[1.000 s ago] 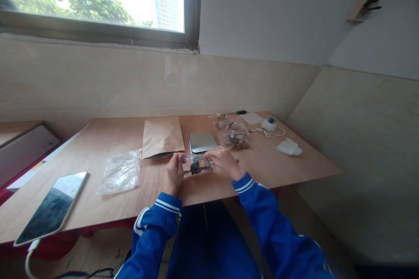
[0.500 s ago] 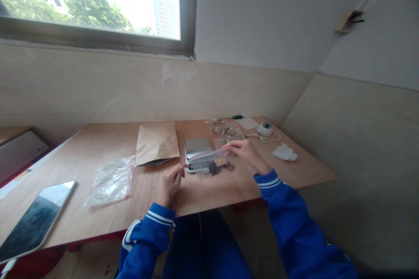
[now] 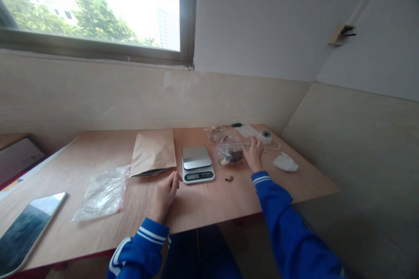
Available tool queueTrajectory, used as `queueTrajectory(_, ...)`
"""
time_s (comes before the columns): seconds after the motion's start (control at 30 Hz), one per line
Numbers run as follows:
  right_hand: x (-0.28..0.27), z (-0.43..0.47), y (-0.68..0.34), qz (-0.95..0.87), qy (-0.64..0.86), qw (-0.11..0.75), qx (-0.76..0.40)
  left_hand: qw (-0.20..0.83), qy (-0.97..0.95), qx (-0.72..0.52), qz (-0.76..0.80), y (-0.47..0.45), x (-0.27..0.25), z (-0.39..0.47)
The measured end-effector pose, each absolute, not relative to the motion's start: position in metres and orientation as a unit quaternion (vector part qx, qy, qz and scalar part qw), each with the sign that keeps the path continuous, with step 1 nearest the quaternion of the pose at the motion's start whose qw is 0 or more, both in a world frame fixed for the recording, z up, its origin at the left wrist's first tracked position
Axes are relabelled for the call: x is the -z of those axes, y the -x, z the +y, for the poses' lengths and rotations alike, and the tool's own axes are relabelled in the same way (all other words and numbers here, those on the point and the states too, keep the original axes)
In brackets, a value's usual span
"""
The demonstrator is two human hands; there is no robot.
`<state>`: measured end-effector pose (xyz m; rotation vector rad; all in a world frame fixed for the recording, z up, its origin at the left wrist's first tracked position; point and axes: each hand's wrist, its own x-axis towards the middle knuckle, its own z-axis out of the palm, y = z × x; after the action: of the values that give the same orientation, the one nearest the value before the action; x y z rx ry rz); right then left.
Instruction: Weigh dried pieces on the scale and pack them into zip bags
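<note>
My left hand (image 3: pixel 168 189) rests on the table left of the kitchen scale (image 3: pixel 197 163), its fingers curled closed with nothing visible in them. The scale has a steel plate and a dark display on its front. My right hand (image 3: pixel 253 152) is at the right edge of a clear zip bag (image 3: pixel 229 154) holding dark and pale dried pieces. Its fingers are apart, and the thumb side seems to touch the bag, which lies flat. A small brown dried piece (image 3: pixel 229 179) lies loose on the table in front of that bag.
Left of the scale lie a brown paper pouch (image 3: pixel 154 152), a clear plastic bag (image 3: pixel 103 194) and a phone (image 3: pixel 28 233). More zip bags (image 3: pixel 221 136), a green-handled tool (image 3: pixel 236 125), a white camera (image 3: pixel 266 136) and a crumpled tissue (image 3: pixel 285 162) sit at the right.
My right hand has moved the zip bag from over the scale to the table on the right. The scale and the loose brown piece now show. My left hand stays beside the scale.
</note>
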<state>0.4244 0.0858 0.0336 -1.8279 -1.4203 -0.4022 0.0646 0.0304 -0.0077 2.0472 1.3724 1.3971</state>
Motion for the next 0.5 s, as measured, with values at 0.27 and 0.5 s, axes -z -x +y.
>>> queueTrajectory(0.27, 0.015, 0.069, -0.376, -0.637, 0.708, 0.291, 0.091, 0.147, -0.727, -0.474, 0.475, -0.067, 0.002, 0.027)
queueTrajectory(0.5, 0.001, 0.061, -0.374, -0.653, 0.673, 0.341, 0.065, 0.080, -0.657, -0.509, 0.550, -0.067, 0.002, 0.032)
